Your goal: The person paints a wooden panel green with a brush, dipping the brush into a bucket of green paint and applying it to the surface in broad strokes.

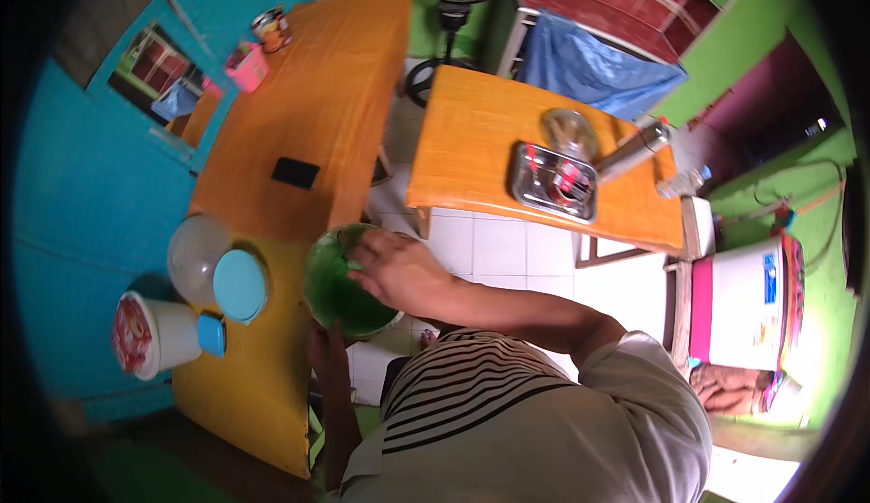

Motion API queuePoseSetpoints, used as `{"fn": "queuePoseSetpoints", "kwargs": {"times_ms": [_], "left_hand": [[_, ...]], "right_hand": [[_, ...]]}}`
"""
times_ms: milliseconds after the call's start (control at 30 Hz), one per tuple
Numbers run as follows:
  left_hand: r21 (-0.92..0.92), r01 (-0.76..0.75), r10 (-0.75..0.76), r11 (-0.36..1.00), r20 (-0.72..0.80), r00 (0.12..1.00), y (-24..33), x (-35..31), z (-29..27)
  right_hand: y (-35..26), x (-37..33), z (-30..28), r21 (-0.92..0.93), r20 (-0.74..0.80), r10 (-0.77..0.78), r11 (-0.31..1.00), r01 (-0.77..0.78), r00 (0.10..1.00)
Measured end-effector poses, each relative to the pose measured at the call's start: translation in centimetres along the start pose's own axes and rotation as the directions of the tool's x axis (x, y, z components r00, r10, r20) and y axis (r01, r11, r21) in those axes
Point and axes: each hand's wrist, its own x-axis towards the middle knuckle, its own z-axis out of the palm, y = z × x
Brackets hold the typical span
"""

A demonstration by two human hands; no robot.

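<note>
A green bowl (337, 293) is tilted in front of me, beside the edge of the long wooden table. At its near lower rim, my left hand (328, 344) is closed on the bowl, its fingers partly in shadow. My right hand (399, 266) reaches over the far right rim with its fingers curled against the inside wall. Whatever those fingers hold, if anything, is blurred and cannot be made out.
On the long table (299, 113) lie a black phone (295, 173), a clear round container (198, 258), a turquoise lid (240, 285), a blue box (211, 334) and a white bucket (172, 335). The second table (471, 131) bears a metal tray (535, 201) and flask (636, 149).
</note>
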Motion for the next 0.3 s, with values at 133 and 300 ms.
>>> {"fn": "queuePoseSetpoints", "kwargs": {"times_ms": [133, 300], "left_hand": [[-0.087, 0.065, -0.046, 0.994, 0.199, 0.979, 0.2, 1.3, 3.4], [-0.154, 0.144, -0.087, 0.978, 0.324, 0.942, 0.3, 2.2, 7.8]], "right_hand": [[0.4, -6.6, -6.2, 0.102, -0.093, 0.257, 0.964, -0.247, 0.962], [1.3, -16.8, -9.5, 0.275, -0.116, 0.593, 0.79, -0.548, 0.797]]}}
